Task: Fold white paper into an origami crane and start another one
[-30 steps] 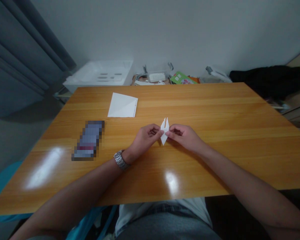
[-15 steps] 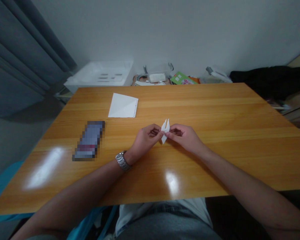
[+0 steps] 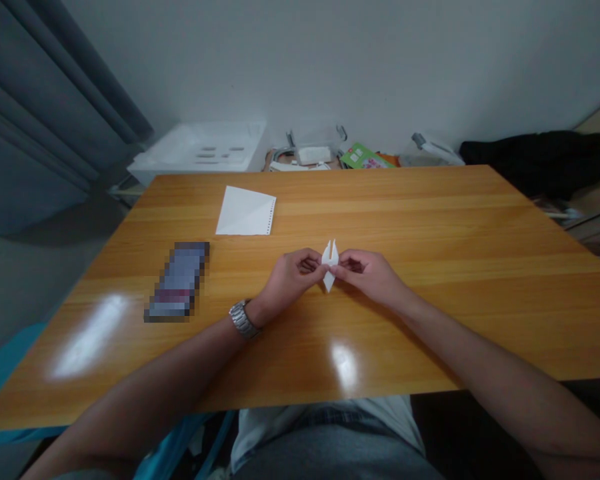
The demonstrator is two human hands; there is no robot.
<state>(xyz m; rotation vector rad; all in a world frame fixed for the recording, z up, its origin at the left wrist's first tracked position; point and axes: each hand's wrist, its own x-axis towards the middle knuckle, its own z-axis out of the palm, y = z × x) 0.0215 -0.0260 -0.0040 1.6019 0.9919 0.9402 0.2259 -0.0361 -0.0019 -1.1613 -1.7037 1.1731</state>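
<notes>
Between my two hands is a small piece of folded white paper (image 3: 330,255), diamond-shaped, with two narrow points at its far end and one point towards me. My left hand (image 3: 296,275) pinches its left edge between thumb and fingers. On the right edge, my right hand (image 3: 369,272) grips it in the same way. The thumbs nearly meet across the paper's middle, and the fingertips behind it are hidden. Both hands are just over the wooden table (image 3: 430,233), around its middle.
A white paper sheet (image 3: 245,212) with one perforated edge lies at the far left of the table. A pixelated phone-like object (image 3: 179,280) rests left of my hands. Behind the table are a white foam box (image 3: 200,150), a green booklet (image 3: 361,157) and dark cloth (image 3: 540,163).
The folded paper has turned slightly and now points more straight towards me, its tip a little lower. Both hands keep their grip and have hardly moved.
</notes>
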